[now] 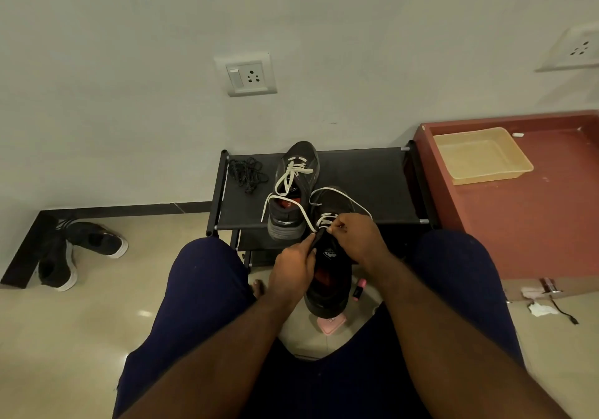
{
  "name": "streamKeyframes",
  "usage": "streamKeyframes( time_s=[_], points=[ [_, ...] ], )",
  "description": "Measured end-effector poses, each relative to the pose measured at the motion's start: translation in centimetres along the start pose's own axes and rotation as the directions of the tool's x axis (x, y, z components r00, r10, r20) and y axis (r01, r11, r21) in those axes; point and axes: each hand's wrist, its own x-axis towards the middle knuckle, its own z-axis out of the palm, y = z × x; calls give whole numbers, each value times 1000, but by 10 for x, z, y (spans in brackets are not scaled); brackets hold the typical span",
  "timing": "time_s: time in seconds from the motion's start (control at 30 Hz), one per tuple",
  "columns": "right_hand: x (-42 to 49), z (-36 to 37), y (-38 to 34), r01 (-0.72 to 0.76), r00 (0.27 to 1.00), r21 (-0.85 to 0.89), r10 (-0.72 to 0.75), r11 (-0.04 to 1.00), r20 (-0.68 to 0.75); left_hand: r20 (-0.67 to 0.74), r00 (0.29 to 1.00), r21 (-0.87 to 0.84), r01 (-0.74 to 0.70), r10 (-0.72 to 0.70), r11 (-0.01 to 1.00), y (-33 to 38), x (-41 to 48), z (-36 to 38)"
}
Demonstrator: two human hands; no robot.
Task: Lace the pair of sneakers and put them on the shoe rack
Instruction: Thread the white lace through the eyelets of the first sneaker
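The sneaker [327,289] being laced hangs between the person's knees, just in front of the rack [372,185]. Its long axis runs straight away from the body, heel nearest and low, toe up at the rack's front edge. The left grip [296,261] is clamped on the tongue, pulling it back toward the body. The right grip [355,240] sits just beyond it, over the upper eyelets, fingertips pinched together on the white lace [325,221]. One free end of that lace loops out over the toe toward the right. The other seems to trail left, toward the second sneaker [304,153], though where the laces cross I cannot tell which belongs to which. The next pull of the lace most likely has to run along the shoe's axis, toward the body, so the right grip is the nearer one for threading while the left only steadies. The second sneaker stands on the rack's top shelf, toe to the wall, loosely laced with its ends hanging free. A tangle of black laces [248,174] lies on the shelf to its left.
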Motion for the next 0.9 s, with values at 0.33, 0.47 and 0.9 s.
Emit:
streamKeyframes(
  time_s=[0.33, 0.47, 0.9],
  points=[
    [2, -16, 2, -88, 993, 282, 108, 956, -57, -1, 1000, -15, 19, -19, 1000, -2, 4, 2],
    [-5, -9, -7, -18, 998, -25, 20, 1000, 58, 6, 1000, -16, 21, -21, 1000, -3, 5, 4],
    [-7, -14, -11, -84, 965, 521, 199, 849, -169, -9, 1000, 12, 12, -12, 1000, -2, 5, 5]
  ],
)
